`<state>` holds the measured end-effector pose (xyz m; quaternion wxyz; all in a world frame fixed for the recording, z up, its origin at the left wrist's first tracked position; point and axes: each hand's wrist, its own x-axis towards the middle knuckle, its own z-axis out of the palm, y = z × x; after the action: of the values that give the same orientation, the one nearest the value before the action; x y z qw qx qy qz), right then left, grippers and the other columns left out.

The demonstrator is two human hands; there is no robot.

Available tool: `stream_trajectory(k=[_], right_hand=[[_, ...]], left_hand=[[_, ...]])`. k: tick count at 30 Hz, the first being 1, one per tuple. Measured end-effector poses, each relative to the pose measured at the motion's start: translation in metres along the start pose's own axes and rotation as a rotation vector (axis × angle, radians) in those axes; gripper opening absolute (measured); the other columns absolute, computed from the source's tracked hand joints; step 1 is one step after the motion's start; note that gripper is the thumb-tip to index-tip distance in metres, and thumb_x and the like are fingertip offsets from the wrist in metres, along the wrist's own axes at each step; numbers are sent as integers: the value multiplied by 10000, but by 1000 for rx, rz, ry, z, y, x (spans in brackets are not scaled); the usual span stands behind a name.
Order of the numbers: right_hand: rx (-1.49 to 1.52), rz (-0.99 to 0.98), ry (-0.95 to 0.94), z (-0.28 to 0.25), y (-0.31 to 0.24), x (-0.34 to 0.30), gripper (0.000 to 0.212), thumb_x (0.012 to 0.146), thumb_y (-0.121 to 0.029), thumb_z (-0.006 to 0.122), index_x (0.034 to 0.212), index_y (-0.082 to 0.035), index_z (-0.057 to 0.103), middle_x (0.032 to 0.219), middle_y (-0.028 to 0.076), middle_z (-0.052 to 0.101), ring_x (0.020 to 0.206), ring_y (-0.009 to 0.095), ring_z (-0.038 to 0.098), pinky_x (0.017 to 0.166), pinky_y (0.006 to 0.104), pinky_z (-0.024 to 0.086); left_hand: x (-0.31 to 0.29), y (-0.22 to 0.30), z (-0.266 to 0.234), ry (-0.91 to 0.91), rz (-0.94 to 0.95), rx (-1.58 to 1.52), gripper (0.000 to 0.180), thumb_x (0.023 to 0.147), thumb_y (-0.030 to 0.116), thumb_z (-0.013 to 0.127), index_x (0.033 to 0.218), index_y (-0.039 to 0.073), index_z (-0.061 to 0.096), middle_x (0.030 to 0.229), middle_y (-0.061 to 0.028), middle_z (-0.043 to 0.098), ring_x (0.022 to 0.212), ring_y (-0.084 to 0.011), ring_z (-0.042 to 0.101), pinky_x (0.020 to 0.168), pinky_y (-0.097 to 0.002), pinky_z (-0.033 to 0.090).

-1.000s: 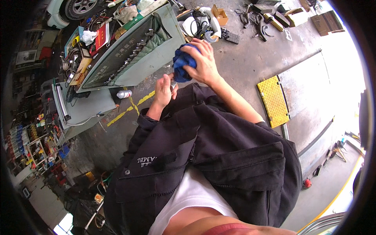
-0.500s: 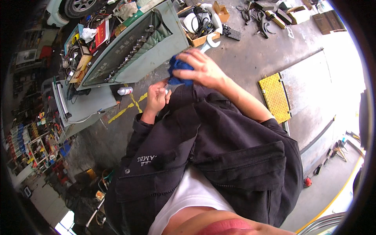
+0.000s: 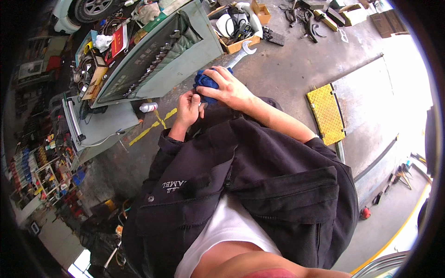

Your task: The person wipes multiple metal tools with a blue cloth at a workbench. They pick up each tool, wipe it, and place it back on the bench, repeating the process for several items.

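Observation:
A large silver open-end wrench [image 3: 240,55] slants up and to the right, its jaw at the far end. My left hand [image 3: 187,113] is closed around its near end. Wrapped over the shaft, my right hand [image 3: 228,91] grips a crumpled blue cloth [image 3: 206,82] against the metal. The cloth and fingers hide the middle of the wrench. Both hands are close together in front of my dark jacket, beside the corner of a grey-green bench [image 3: 204,51].
On the bench lies a green tool roll [image 3: 185,32] with a row of wrenches. Beyond its corner stands a cardboard box [image 3: 241,45] of cables. A white bottle [image 3: 148,107] is left of my hands. To the right, a yellow tread plate [image 3: 327,114] borders a metal ramp.
My right hand and the cloth have slid down and left along the wrench, closer to my left hand. More of the shaft below the jaw is now uncovered.

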<state>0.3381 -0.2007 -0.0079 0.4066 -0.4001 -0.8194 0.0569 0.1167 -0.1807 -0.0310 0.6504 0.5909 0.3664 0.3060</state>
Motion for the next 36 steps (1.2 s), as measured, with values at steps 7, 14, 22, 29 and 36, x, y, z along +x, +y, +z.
stream_trajectory(k=[7,14,22,29,36], right_hand=[[-152,94,-9,-8,33,-9,373,808,-130,629,1165,-233,656,1305,192,540,1113,376,564,957,436,507],[-167,504,-3,-10,91,-49,555,690,-51,802,1199,-206,643,1242,189,564,1121,408,598,962,467,521],[482,937,41,5,100,-75,579,738,-316,813,1124,90,666,1302,144,639,1126,250,652,960,366,515],[1897,959,272,10,56,-27,638,820,-240,677,1379,13,502,1348,198,584,1181,298,615,1067,444,473],[2123,1045,344,25,72,-18,774,795,-399,700,1418,-7,459,1353,183,570,973,301,626,748,418,546]], left_hand=[[-12,0,-21,-25,-20,45,584,988,423,649,1254,-93,578,664,-21,549,465,-76,529,441,-237,423],[-36,-10,-57,79,-172,6,408,1022,268,627,1236,-79,605,644,7,500,475,-57,450,419,-248,442],[-24,-13,-50,246,-139,-159,495,1065,326,531,1326,-95,532,618,18,422,512,-70,435,441,-260,452],[2,-23,-29,195,-73,-27,460,1045,288,586,1309,-87,565,637,6,505,535,-75,473,495,-264,444],[7,-4,-38,195,123,712,332,944,243,712,1146,-20,686,760,-127,696,678,-249,677,635,-362,523]])
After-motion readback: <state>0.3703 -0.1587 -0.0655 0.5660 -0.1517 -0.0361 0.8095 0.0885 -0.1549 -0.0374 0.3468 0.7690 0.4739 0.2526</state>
